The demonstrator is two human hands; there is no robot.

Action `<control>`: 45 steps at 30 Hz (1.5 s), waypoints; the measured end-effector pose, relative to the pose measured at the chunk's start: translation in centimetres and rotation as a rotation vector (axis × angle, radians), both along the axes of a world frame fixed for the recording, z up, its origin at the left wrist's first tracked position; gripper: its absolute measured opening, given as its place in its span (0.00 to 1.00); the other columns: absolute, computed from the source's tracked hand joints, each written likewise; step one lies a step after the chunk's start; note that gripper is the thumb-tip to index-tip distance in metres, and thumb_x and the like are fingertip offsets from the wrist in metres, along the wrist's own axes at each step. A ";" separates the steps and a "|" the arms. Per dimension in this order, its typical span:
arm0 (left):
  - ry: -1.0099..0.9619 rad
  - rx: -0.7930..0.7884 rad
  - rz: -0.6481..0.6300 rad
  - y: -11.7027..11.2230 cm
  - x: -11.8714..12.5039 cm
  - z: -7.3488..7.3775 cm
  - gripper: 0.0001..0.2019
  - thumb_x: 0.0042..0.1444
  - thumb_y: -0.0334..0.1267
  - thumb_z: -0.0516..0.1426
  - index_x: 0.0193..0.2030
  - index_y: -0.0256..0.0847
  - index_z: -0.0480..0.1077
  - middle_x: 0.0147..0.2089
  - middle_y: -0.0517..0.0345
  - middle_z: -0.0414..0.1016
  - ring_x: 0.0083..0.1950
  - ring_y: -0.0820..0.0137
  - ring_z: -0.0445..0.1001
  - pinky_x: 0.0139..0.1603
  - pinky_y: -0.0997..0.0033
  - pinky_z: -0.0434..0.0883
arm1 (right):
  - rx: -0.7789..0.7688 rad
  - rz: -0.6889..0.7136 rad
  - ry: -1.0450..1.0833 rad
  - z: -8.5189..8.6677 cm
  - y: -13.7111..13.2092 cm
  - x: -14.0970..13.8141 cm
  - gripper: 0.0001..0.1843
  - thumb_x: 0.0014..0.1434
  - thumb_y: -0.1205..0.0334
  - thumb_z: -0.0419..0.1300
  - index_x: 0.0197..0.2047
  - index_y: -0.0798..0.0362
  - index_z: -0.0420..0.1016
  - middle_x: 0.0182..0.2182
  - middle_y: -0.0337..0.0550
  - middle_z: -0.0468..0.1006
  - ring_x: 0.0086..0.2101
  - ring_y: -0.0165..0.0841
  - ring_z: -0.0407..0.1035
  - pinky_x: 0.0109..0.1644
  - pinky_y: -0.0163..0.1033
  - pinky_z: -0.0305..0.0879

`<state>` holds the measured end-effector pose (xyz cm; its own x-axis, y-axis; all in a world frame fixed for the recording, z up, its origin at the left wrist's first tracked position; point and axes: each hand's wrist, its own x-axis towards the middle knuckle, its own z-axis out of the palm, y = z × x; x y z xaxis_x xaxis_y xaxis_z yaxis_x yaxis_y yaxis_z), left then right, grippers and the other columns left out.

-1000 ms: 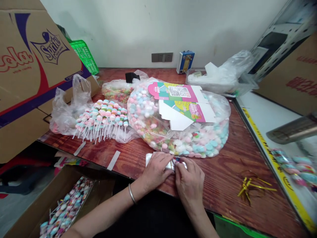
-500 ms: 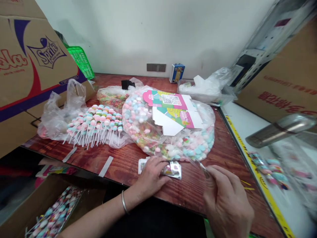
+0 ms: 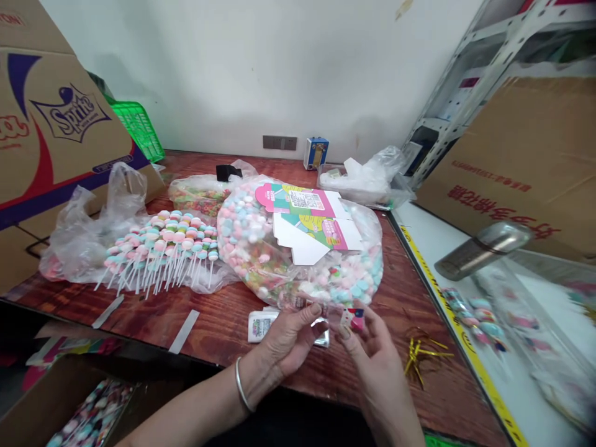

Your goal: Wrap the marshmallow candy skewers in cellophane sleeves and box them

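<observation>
Between my two hands is a small clear plastic bag (image 3: 352, 318) with a pink, red and blue print. My left hand (image 3: 293, 338) pinches its left end between thumb and fingers. The printed right end is in the grip of my right hand (image 3: 375, 351). Under and beside my left hand lies a stack of flat printed plastic bags (image 3: 261, 326), partly hidden by that hand. Just behind the hands sits a big clear bag of pastel marshmallows (image 3: 363, 282), with a colourful unfolded card box (image 3: 316, 217) on top.
Marshmallow lollipops (image 3: 172, 239) lie in a pile at the left, by a large cardboard box (image 3: 69, 161). Gold twist ties (image 3: 414, 357) are to the right of my right hand. A steel flask (image 3: 482, 251) lies past the yellow tape (image 3: 433, 285). An open carton (image 3: 41, 403) stands below left.
My right hand has come left toward my left hand with the clear bag. The left hand has lifted off the bag stack and now grips the bag too. The view has shifted right.
</observation>
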<state>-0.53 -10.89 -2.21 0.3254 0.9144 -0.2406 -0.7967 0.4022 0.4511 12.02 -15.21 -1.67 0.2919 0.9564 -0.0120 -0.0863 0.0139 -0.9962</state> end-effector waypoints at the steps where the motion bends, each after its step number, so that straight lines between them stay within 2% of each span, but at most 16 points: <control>1: 0.051 0.017 0.012 -0.1 -0.1 0.0 0.12 0.41 0.33 0.70 0.30 0.38 0.71 0.31 0.61 0.74 0.36 0.72 0.74 0.41 0.72 0.69 | -0.045 0.050 0.132 -0.2 0.3 -0.3 0.28 0.52 0.51 0.67 0.54 0.50 0.68 0.47 0.49 0.78 0.44 0.39 0.74 0.45 0.44 0.72; 3: 0.148 0.066 0.045 -0.4 -0.3 0.1 0.13 0.40 0.34 0.70 0.28 0.37 0.70 0.28 0.62 0.72 0.33 0.74 0.72 0.38 0.74 0.68 | -0.072 0.096 0.265 -0.5 0.7 -0.8 0.21 0.52 0.51 0.67 0.46 0.51 0.73 0.44 0.47 0.80 0.43 0.38 0.74 0.45 0.43 0.71; 5: 0.244 0.110 0.065 -0.7 -0.6 0.1 0.13 0.40 0.34 0.70 0.31 0.38 0.72 0.29 0.62 0.73 0.33 0.75 0.72 0.37 0.75 0.68 | -0.033 0.073 0.241 -0.7 0.8 -1.1 0.15 0.52 0.52 0.67 0.39 0.52 0.75 0.40 0.45 0.80 0.41 0.36 0.73 0.46 0.41 0.70; 8: 0.408 0.145 0.063 -0.7 -1.0 -0.1 0.14 0.42 0.36 0.70 0.36 0.37 0.75 0.32 0.58 0.76 0.33 0.73 0.72 0.37 0.73 0.69 | -0.009 0.049 0.032 -0.7 0.8 -1.1 0.13 0.52 0.52 0.66 0.36 0.53 0.77 0.35 0.43 0.81 0.36 0.35 0.73 0.44 0.40 0.69; 11: 0.516 0.141 0.129 -0.4 -1.1 -0.6 0.12 0.42 0.39 0.69 0.28 0.35 0.74 0.24 0.60 0.73 0.27 0.75 0.69 0.32 0.75 0.66 | -0.019 0.055 -0.205 -0.7 0.6 -1.2 0.16 0.55 0.48 0.63 0.34 0.54 0.77 0.29 0.42 0.79 0.31 0.35 0.71 0.36 0.37 0.68; 14: 0.483 0.078 0.185 -0.1 -0.9 -1.1 0.17 0.39 0.41 0.70 0.22 0.36 0.67 0.19 0.65 0.66 0.22 0.79 0.62 0.25 0.78 0.60 | 0.011 0.048 -0.428 -0.9 0.6 -1.6 0.19 0.59 0.47 0.58 0.30 0.54 0.76 0.24 0.40 0.76 0.27 0.33 0.68 0.31 0.34 0.64; 18: 0.309 -0.057 0.220 0.0 -0.5 -1.6 0.23 0.34 0.43 0.72 0.23 0.37 0.62 0.18 0.69 0.62 0.20 0.82 0.58 0.22 0.80 0.57 | 0.031 0.002 -0.595 -1.1 0.6 -1.4 0.28 0.63 0.43 0.50 0.20 0.53 0.70 0.17 0.38 0.69 0.22 0.30 0.63 0.26 0.34 0.58; 21: 0.203 -0.147 0.219 0.2 -0.7 -1.8 0.24 0.34 0.45 0.73 0.23 0.38 0.60 0.16 0.70 0.59 0.18 0.82 0.55 0.21 0.81 0.57 | 0.123 -0.003 -0.585 -0.6 0.3 -0.8 0.27 0.66 0.44 0.46 0.31 0.54 0.76 0.25 0.42 0.74 0.26 0.33 0.68 0.30 0.36 0.63; 23: 0.150 -0.177 0.237 0.5 -1.0 -2.0 0.24 0.34 0.44 0.73 0.23 0.38 0.60 0.17 0.70 0.60 0.19 0.82 0.56 0.21 0.81 0.58 | 0.223 -0.025 -0.606 0.0 0.1 -0.5 0.23 0.66 0.47 0.46 0.47 0.52 0.75 0.39 0.47 0.77 0.37 0.37 0.72 0.41 0.40 0.67; 25: 0.110 -0.189 0.252 0.7 -1.2 -2.1 0.24 0.34 0.43 0.73 0.22 0.37 0.60 0.18 0.69 0.61 0.19 0.83 0.57 0.22 0.81 0.58 | 0.315 -0.046 -0.647 0.5 -0.1 -0.7 0.21 0.66 0.48 0.48 0.52 0.51 0.71 0.47 0.49 0.74 0.47 0.40 0.69 0.51 0.45 0.64; 28: 0.081 -0.179 0.246 0.8 -1.4 -2.2 0.23 0.35 0.43 0.73 0.23 0.37 0.61 0.18 0.68 0.62 0.19 0.83 0.58 0.21 0.81 0.59 | 0.380 -0.040 -0.686 0.5 -0.1 -1.5 0.18 0.66 0.51 0.50 0.50 0.50 0.72 0.49 0.50 0.71 0.52 0.41 0.65 0.56 0.49 0.61; 34: 0.198 -0.069 0.297 0.6 -1.6 -2.4 0.19 0.39 0.40 0.71 0.27 0.37 0.65 0.23 0.66 0.67 0.24 0.80 0.64 0.26 0.79 0.64 | 0.319 -0.041 -0.618 -1.0 1.0 -3.2 0.08 0.63 0.57 0.57 0.40 0.50 0.75 0.50 0.48 0.71 0.51 0.39 0.67 0.56 0.48 0.62; 37: 0.235 -0.023 0.168 0.5 -1.9 -2.4 0.17 0.41 0.39 0.70 0.29 0.37 0.67 0.25 0.64 0.69 0.25 0.78 0.67 0.28 0.78 0.65 | 0.331 -0.049 -0.565 -1.5 1.2 -3.5 0.07 0.63 0.60 0.56 0.38 0.50 0.75 0.46 0.45 0.74 0.47 0.37 0.69 0.55 0.45 0.63; 40: 0.222 -0.032 0.039 0.5 -2.4 -2.5 0.18 0.39 0.41 0.71 0.29 0.36 0.67 0.21 0.65 0.66 0.21 0.79 0.63 0.23 0.78 0.60 | 0.343 -0.007 -0.562 -1.9 1.3 -3.7 0.07 0.62 0.60 0.56 0.38 0.49 0.75 0.41 0.43 0.76 0.42 0.36 0.70 0.52 0.43 0.64; 42: 0.270 -0.043 0.073 0.7 -3.0 -2.5 0.20 0.36 0.43 0.71 0.27 0.36 0.67 0.20 0.64 0.65 0.19 0.79 0.61 0.20 0.78 0.57 | 0.329 0.037 -0.572 -2.1 1.4 -3.9 0.07 0.62 0.59 0.56 0.38 0.49 0.75 0.39 0.43 0.77 0.41 0.37 0.71 0.51 0.42 0.65; 45: 0.345 -0.026 0.229 1.1 -5.0 -2.3 0.21 0.36 0.45 0.71 0.25 0.36 0.66 0.19 0.65 0.64 0.17 0.80 0.59 0.19 0.78 0.54 | 0.310 0.110 -0.587 -1.8 2.2 -5.1 0.08 0.62 0.57 0.57 0.37 0.48 0.76 0.38 0.43 0.78 0.40 0.37 0.72 0.47 0.40 0.66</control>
<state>-5.53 -9.74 -4.46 0.0104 0.9458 -0.3244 -0.6706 0.2473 0.6994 6.89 -12.99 -3.51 0.0664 0.9145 0.3991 0.4514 0.3292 -0.8294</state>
